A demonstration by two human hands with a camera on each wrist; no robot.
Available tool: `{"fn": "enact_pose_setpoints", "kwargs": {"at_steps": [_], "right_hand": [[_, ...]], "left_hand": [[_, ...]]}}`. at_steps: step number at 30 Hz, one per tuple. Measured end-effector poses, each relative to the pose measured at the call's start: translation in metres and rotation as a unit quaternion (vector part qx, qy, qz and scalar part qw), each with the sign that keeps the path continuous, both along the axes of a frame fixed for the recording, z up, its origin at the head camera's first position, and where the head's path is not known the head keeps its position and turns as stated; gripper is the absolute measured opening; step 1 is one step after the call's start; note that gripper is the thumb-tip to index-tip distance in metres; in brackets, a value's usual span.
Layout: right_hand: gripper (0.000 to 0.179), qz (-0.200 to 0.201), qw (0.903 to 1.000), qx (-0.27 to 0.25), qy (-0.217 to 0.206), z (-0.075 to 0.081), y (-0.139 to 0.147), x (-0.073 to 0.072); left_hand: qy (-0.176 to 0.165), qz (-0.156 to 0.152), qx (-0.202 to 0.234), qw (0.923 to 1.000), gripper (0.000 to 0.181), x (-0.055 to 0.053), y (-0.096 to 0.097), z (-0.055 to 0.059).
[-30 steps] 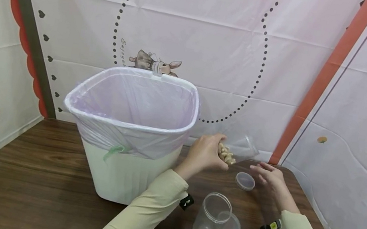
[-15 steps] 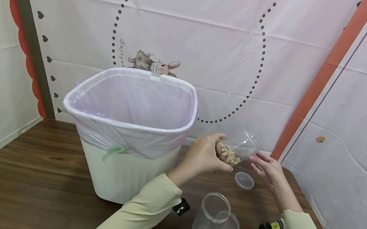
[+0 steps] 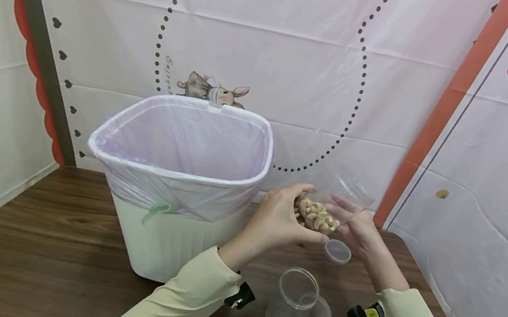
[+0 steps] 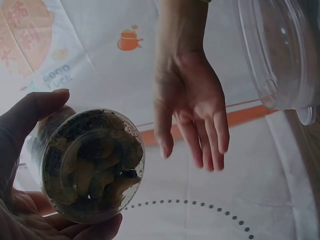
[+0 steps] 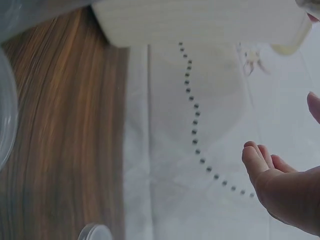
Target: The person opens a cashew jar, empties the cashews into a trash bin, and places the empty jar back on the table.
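My left hand (image 3: 276, 218) grips a clear plastic jar (image 3: 327, 185) round its base end, above the table. Cashews (image 3: 316, 216) lie heaped in the bottom of this jar, which leans with its mouth end to the right. In the left wrist view the jar's round base (image 4: 95, 165) faces the camera, full of nuts. Close by the jar's mouth end, my right hand (image 3: 359, 229) shows partly through the clear wall. Its fingers are extended, palm up, with nothing gripped, as the left wrist view shows of the right hand (image 4: 192, 107).
A second clear jar (image 3: 281, 309) stands upright in front, beside a clear lid (image 3: 319, 315). Farther back lies a smaller round lid (image 3: 337, 251). A white bin (image 3: 169, 245) with a pale purple liner (image 3: 187, 136) stands on the wooden table (image 3: 42, 246), left of my hands.
My right hand has moved left, from beside the small lid to the jar's mouth end. My left hand has tipped the jar further toward it, and the cashews have shifted inside.
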State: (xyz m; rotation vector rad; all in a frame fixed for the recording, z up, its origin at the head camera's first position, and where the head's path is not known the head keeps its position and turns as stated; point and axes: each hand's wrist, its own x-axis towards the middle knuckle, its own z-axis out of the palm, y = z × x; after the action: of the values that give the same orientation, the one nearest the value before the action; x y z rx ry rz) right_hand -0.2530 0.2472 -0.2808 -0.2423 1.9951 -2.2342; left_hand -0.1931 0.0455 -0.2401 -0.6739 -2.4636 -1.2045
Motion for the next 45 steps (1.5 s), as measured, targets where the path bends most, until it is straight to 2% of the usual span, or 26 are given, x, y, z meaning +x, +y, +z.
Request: {"fn": "enact_pose_setpoints", "kwargs": {"at_steps": [5,15,18,25,28,30,32,36,39,41,45], "right_hand": [[0.071,0.009,0.9998,-0.015,0.013,0.009,-0.012,0.006],[0.078,0.028,0.9996,0.005,-0.005,0.027,-0.031,0.011],[0.081,0.034,0.9994,0.003,-0.005,0.032,-0.035,0.014],[0.094,0.054,0.9944,-0.08,0.043,0.043,-0.049,0.019],[0.087,0.056,0.995,-0.074,0.037,0.044,-0.052,0.02],[0.074,0.06,0.9946,-0.071,0.046,0.044,-0.053,0.019],[0.055,0.073,0.9916,-0.09,0.058,0.044,-0.054,0.018],[0.038,0.121,0.974,-0.171,0.086,0.047,-0.056,0.015],[0.04,0.138,0.9665,-0.196,0.091,0.051,-0.058,0.014],[0.044,0.132,0.9693,-0.184,0.095,0.053,-0.059,0.014],[0.052,0.095,0.9839,-0.129,0.08,0.06,-0.064,0.013]], "left_hand": [[0.006,-0.006,0.016,0.9998,0.078,0.009,-0.006,0.005],[0.019,-0.047,0.054,0.9972,0.075,0.023,-0.018,0.011],[0.024,-0.05,0.058,0.9968,0.074,0.026,-0.022,0.013],[0.025,-0.046,0.059,0.9968,0.073,0.035,-0.036,0.018],[0.022,-0.046,0.063,0.9967,0.074,0.039,-0.041,0.02],[0.02,-0.047,0.069,0.9963,0.074,0.042,-0.045,0.021],[0.018,-0.051,0.078,0.9955,0.074,0.045,-0.049,0.022],[0.008,-0.056,0.084,0.9948,0.072,0.05,-0.058,0.025],[-0.002,-0.061,0.083,0.9946,0.072,0.054,-0.065,0.028],[-0.011,-0.067,0.088,0.9938,0.072,0.057,-0.07,0.03],[-0.037,-0.076,0.096,0.9918,0.071,0.06,-0.082,0.035]]}}
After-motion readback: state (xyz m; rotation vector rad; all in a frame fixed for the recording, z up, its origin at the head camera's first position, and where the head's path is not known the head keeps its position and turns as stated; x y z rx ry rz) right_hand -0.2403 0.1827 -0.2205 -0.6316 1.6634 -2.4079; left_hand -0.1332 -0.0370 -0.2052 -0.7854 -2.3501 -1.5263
